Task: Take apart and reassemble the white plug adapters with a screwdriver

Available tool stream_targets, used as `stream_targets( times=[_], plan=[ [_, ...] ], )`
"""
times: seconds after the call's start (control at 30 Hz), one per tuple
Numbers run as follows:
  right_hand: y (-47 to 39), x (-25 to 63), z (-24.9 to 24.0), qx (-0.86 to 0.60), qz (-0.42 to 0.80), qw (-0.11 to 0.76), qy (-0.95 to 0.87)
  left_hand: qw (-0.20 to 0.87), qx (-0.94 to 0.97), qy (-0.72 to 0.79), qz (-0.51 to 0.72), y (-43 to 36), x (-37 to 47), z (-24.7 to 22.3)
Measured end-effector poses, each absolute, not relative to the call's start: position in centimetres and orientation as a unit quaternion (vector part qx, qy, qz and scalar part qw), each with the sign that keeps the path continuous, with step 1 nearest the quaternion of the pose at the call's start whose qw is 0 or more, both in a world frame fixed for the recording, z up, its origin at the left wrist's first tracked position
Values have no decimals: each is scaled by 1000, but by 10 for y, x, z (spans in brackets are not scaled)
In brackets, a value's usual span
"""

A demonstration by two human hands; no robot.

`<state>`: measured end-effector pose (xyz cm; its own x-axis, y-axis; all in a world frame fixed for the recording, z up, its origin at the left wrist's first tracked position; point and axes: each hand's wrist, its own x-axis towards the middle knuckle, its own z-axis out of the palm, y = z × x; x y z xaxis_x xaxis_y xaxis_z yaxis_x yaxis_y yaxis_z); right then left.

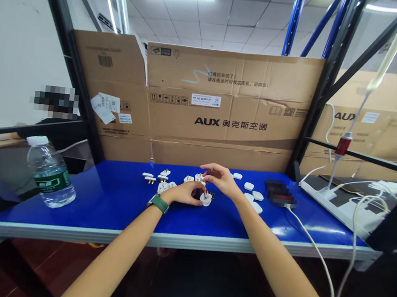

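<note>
My left hand [184, 193], with a green watch band at the wrist, curls its thumb and fingers around the left side of a white plug adapter [206, 200]. That adapter rests on the blue tabletop with metal pins pointing up. Just above it, my right hand [221, 179] is bent inward, its fingers curled toward the thumb; anything between the fingertips is too small to make out. Behind and left of my hands lie several more white plug adapters [163, 179], some with brass pins showing. Several white rounded covers [258, 196] lie right of my right hand.
A water bottle [51, 173] stands at the left of the blue table [114, 206]. To the right are a blurred dark device [279, 193] with a white cable and a white power strip [334, 207]. A cardboard panel [172, 127] closes off the back. Another person sits beyond the left side.
</note>
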<state>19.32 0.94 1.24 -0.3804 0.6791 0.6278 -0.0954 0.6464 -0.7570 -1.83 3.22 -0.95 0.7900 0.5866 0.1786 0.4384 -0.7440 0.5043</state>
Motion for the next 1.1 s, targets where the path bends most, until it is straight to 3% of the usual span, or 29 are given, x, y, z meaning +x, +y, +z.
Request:
stream_targets(
  times=[0.17,0.43,0.63,0.87,1.1],
  plan=[
    [8,192,12,-248,289,541,-750,232,915,289,160,33,-19,-11],
    [8,193,11,-245,297,541,-748,223,916,292,161,31,-17,-9],
    [15,194,7,-277,216,562,-749,222,915,295,161,32,-18,-9],
    [15,194,8,-214,300,543,-754,225,914,296,159,30,-16,-7],
    [11,194,10,-272,224,558,-751,220,916,293,162,31,-18,-9]
  ],
)
